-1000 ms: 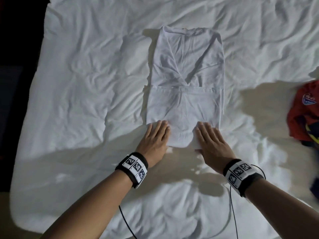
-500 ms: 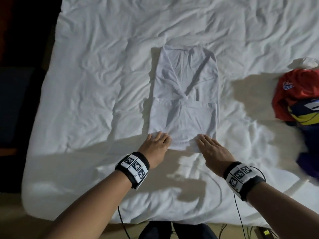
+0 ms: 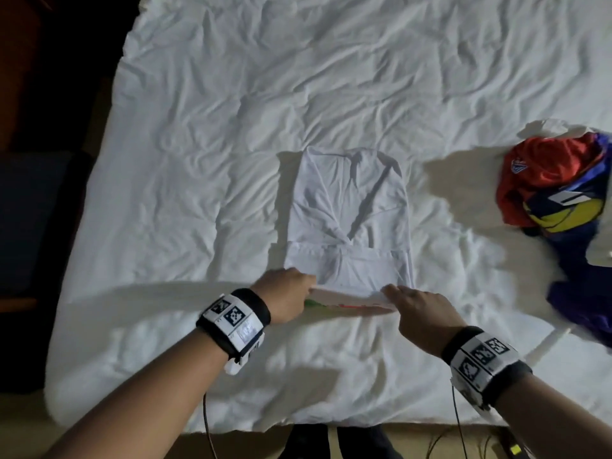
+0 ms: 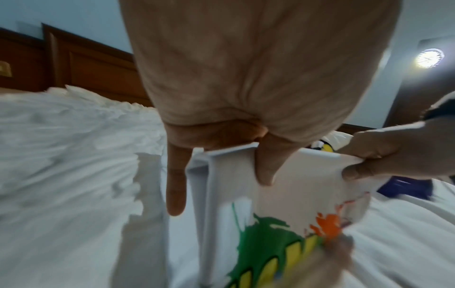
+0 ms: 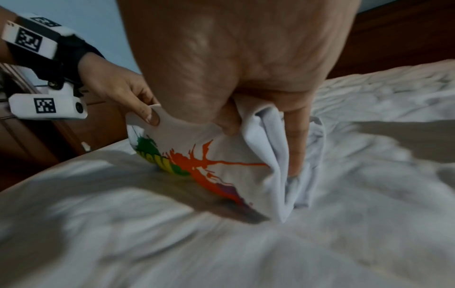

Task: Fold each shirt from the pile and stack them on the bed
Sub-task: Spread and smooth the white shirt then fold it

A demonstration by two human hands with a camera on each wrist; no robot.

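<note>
The bed (image 3: 205,180) spreads under me, its white sheet soft and deeply creased. On it lies the white T-shirt (image 3: 347,213), folded into a long, narrow rectangle. My left hand (image 3: 281,301) and right hand (image 3: 420,313) each pinch a near corner, lifting that hem (its underside shows a green, yellow and orange splatter print). A crumpled pile of shirts (image 3: 559,190), red, blue and yellow, sits at my right.
</note>
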